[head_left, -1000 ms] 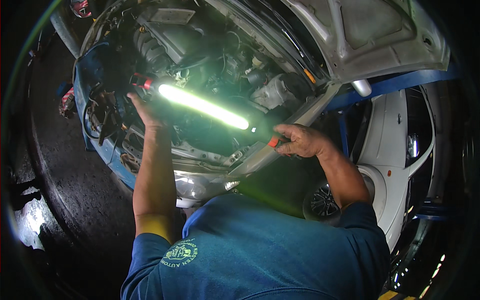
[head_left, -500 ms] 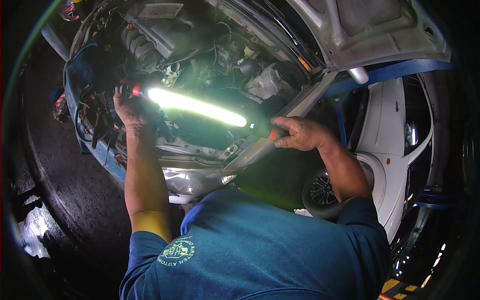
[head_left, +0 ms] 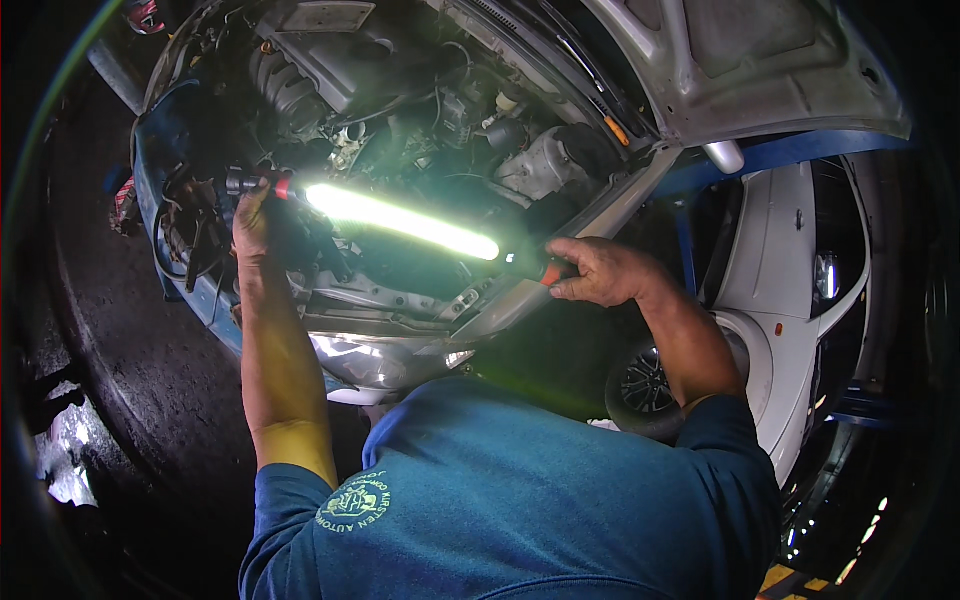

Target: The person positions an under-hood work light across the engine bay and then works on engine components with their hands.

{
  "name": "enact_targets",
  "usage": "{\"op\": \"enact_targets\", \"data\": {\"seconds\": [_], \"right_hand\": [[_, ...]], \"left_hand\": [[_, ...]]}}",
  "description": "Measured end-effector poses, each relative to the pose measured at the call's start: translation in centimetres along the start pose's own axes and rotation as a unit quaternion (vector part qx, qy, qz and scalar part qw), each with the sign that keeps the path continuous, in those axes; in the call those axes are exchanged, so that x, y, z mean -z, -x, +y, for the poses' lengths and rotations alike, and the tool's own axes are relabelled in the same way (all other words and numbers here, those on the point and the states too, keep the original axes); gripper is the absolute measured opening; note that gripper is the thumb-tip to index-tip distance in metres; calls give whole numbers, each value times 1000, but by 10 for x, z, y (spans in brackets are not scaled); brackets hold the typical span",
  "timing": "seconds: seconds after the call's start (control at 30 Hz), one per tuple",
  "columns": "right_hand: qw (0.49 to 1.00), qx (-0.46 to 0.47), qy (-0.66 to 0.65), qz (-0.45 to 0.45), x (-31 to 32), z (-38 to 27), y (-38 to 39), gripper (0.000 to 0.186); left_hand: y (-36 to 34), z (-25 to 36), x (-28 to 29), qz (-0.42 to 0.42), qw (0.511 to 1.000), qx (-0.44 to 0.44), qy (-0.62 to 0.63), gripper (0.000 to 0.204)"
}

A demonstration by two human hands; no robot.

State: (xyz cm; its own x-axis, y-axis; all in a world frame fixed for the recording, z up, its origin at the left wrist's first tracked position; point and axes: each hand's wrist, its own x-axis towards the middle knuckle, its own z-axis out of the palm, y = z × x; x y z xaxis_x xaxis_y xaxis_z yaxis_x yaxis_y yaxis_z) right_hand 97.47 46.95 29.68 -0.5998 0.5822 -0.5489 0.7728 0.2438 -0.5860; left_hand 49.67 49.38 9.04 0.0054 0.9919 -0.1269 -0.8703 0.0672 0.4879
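Observation:
A long tube-shaped work light (head_left: pixel 400 222), glowing bright white, spans the space between my two hands above an open engine bay. My left hand (head_left: pixel 252 222) grips its far-left end, near a red ring and a black cap. On the other side, my right hand (head_left: pixel 605 272) is closed round the black and red end, thumb and fingers on it. Beneath the light lies the engine (head_left: pixel 350 70) with its hoses and metal parts, partly lost in the glare. The car's headlight (head_left: pixel 365 360) is just in front of me, below the light.
The raised hood (head_left: pixel 760 60) hangs over the upper right. A white car (head_left: pixel 770 250) stands to the right, beside a blue lift beam (head_left: pixel 800 150). A blue cover (head_left: pixel 160 150) and dark tools or parts (head_left: pixel 190 230) lie along the car's left front.
My left hand has shifted its hold slightly along the end of the work light, showing more of the black cap. The light has moved slightly down and right in view.

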Motion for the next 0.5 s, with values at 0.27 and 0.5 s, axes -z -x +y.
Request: {"op": "enact_targets", "data": {"seconds": [0.27, 0.5], "right_hand": [[995, 14, 88, 40, 3, -14, 2, 60], [993, -13, 103, 57, 1, -11, 2, 57]], "left_hand": [[-2, -12, -29, 113, 988, -103, -12, 36], [2, -20, -38, 61, 992, -99, 40, 34]]}}
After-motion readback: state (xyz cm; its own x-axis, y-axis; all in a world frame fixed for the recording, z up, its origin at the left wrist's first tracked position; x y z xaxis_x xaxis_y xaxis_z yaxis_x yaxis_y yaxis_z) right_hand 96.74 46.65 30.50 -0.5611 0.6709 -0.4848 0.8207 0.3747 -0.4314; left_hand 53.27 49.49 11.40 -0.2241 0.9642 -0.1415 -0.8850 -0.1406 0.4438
